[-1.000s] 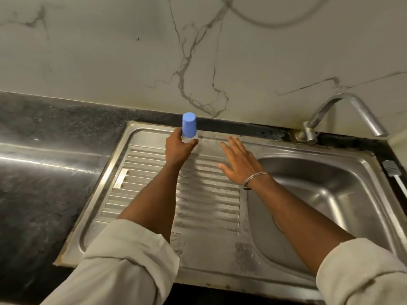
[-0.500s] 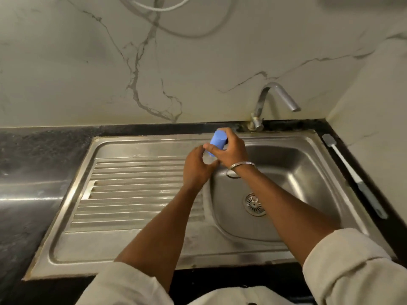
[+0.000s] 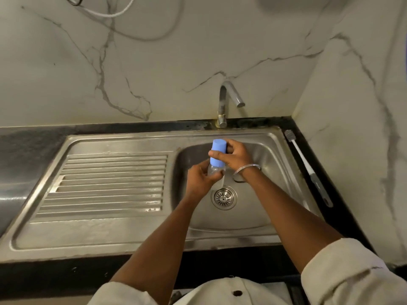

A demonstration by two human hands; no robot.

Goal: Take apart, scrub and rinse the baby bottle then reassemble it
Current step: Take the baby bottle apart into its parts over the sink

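Note:
A clear baby bottle with a tall blue cap is held over the steel sink basin, above the drain. My left hand grips the clear bottle body from below. My right hand curls round the blue cap from the right, thumb across its front. The cap sits on the bottle, tilted slightly left. A bottle brush with a grey head and grey handle lies on the black counter to the right of the sink.
The tap stands behind the basin, with no water running. The ribbed drainboard lies to the left. A black counter edge runs along the front, and marble walls close off the back and right.
The bottle went from the back of the drainboard to above the basin. My right hand, open a second ago, now grips the blue cap. The view has swung to the right.

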